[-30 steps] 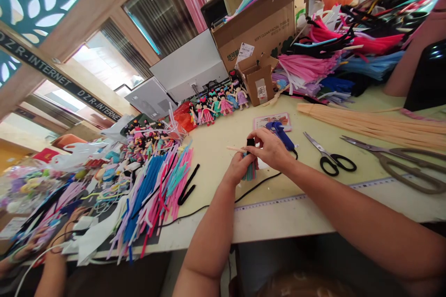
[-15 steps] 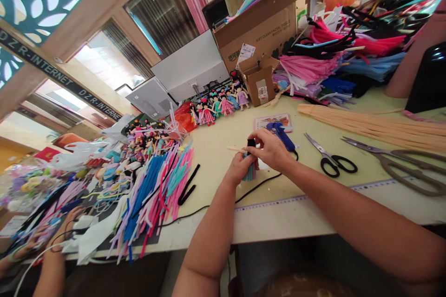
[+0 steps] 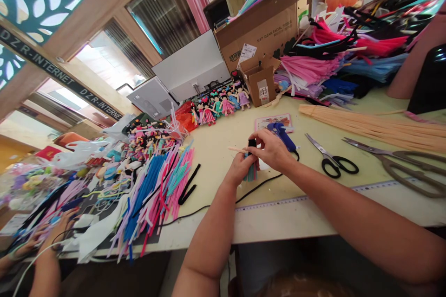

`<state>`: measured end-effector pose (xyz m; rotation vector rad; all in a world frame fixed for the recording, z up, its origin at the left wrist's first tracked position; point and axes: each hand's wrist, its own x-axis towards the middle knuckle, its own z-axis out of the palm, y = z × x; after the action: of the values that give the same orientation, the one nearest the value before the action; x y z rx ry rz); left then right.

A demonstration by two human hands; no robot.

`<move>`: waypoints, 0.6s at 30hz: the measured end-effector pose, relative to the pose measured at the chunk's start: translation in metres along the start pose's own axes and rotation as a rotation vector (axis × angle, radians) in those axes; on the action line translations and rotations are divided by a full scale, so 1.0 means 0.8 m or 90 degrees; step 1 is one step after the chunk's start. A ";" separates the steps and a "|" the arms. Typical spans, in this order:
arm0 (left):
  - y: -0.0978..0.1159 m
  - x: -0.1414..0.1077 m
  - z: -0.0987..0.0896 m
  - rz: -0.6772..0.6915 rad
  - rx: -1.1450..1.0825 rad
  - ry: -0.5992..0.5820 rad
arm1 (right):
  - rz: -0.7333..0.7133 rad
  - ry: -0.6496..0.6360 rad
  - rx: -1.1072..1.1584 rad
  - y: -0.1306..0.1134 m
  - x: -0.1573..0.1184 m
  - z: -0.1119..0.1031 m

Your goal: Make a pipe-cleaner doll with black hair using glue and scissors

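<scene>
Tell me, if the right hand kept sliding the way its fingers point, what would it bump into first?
The right hand points leftward at the little doll it already pinches with the left hand. Past that, probably the loose black pipe cleaner, then the colourful pile; depth is uncertain.

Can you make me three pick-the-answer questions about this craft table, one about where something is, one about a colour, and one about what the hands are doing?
1. Where is the small doll?
A. in both hands
B. inside the cardboard box
C. on the floor

2. What colour are the handles of the small scissors?
A. red
B. black
C. yellow

3. How is the blue glue gun?
A. held up
B. lying on the table
C. hanging from a hook

Answers: 1 A, the left hand and right hand close around it. 2 B, both loops look black. 3 B, it rests on the table beyond the hands.
</scene>
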<state>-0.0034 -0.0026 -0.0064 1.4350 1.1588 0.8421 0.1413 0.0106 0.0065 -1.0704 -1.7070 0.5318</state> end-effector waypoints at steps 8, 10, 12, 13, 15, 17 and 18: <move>0.002 -0.001 0.000 0.001 -0.005 -0.003 | 0.010 -0.013 -0.003 0.000 0.000 0.000; 0.001 -0.001 0.000 0.001 -0.007 -0.003 | 0.011 -0.014 -0.003 -0.001 0.000 0.000; 0.001 -0.001 0.000 0.003 -0.007 -0.004 | 0.008 -0.008 -0.004 -0.001 0.001 0.000; 0.001 -0.001 0.000 0.004 -0.008 -0.003 | 0.006 -0.005 -0.004 -0.001 0.001 0.000; 0.002 -0.001 0.000 0.004 -0.010 0.000 | 0.004 -0.003 -0.006 -0.001 0.001 0.000; 0.002 -0.001 0.001 0.002 -0.013 0.001 | 0.006 -0.005 -0.008 -0.002 0.001 0.000; 0.002 -0.002 0.001 0.001 -0.015 0.001 | 0.007 -0.006 -0.007 -0.002 0.001 0.000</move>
<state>-0.0028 -0.0040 -0.0044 1.4170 1.1454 0.8549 0.1409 0.0103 0.0080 -1.0871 -1.7154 0.5348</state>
